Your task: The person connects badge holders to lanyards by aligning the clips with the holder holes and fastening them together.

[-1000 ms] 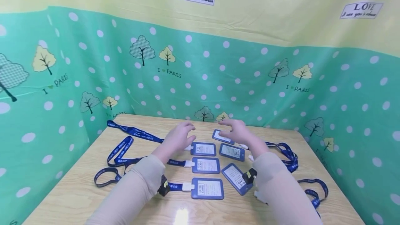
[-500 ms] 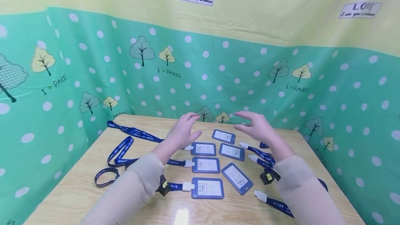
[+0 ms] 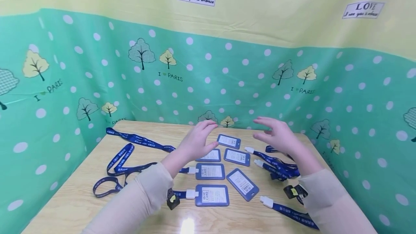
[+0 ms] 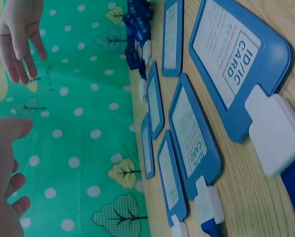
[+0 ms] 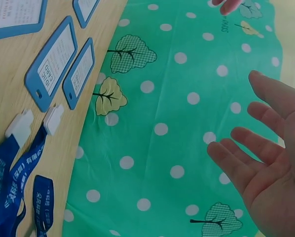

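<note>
My left hand (image 3: 196, 142) hovers over the left column of blue ID card holders, fingers relaxed and holding nothing. It overlaps the farthest holder (image 3: 210, 155) there; nearer me lie a middle holder (image 3: 210, 171) and a front holder (image 3: 212, 195). White clips (image 3: 191, 194) join this column to blue lanyards. My right hand (image 3: 281, 136), spread and holding nothing, hangs above the right-side lanyards (image 3: 279, 167). Three more holders, a far one (image 3: 229, 141), a middle one (image 3: 237, 156) and a tilted front one (image 3: 242, 184), lie apart from the white lanyard clips (image 3: 266, 201) beside them.
Blue lanyards (image 3: 139, 141) stretch and loop across the left of the wooden table (image 3: 65, 198). Another lanyard (image 3: 294, 216) runs under my right forearm. A green and yellow printed curtain (image 3: 182, 93) hangs around the table's back and sides. Each wrist carries a small black camera (image 3: 295, 191).
My right hand has drawn back to the right from over the far holder, uncovering it and the clips. My left hand has shifted slightly right. The holders stay put; the head view has turned a little.
</note>
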Demonstrator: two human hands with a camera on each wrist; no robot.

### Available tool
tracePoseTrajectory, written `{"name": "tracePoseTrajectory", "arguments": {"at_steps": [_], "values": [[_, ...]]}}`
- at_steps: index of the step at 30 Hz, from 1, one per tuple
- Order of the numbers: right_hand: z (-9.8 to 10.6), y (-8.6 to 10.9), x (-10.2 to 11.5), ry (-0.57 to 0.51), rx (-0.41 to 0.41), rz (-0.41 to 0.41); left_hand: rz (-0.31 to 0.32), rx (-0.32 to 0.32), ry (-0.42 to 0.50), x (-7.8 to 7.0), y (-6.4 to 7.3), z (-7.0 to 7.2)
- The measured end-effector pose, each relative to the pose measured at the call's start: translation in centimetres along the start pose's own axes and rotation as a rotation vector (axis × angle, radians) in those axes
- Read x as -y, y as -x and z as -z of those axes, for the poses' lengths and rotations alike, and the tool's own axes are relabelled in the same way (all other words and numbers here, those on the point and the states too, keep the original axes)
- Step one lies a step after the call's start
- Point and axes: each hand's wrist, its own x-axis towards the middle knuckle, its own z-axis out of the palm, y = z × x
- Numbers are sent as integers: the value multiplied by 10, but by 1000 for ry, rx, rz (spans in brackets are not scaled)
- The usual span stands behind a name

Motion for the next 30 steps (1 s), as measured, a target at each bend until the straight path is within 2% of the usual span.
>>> {"name": "tracePoseTrajectory", "arguments": {"at_steps": [4,14,23,30], "values": [[1,9,2,16,14,-5,-37,17,4,-8,1,-4],[-5,29,6,80,34,29,-52,105,-10,-24,6,-9],[-10,42,3,125,63,48,-84,191,-7,-32,9,-15],[-15,51,-2,150,103,36,-135,229,-7,-39,15,-23]]}}
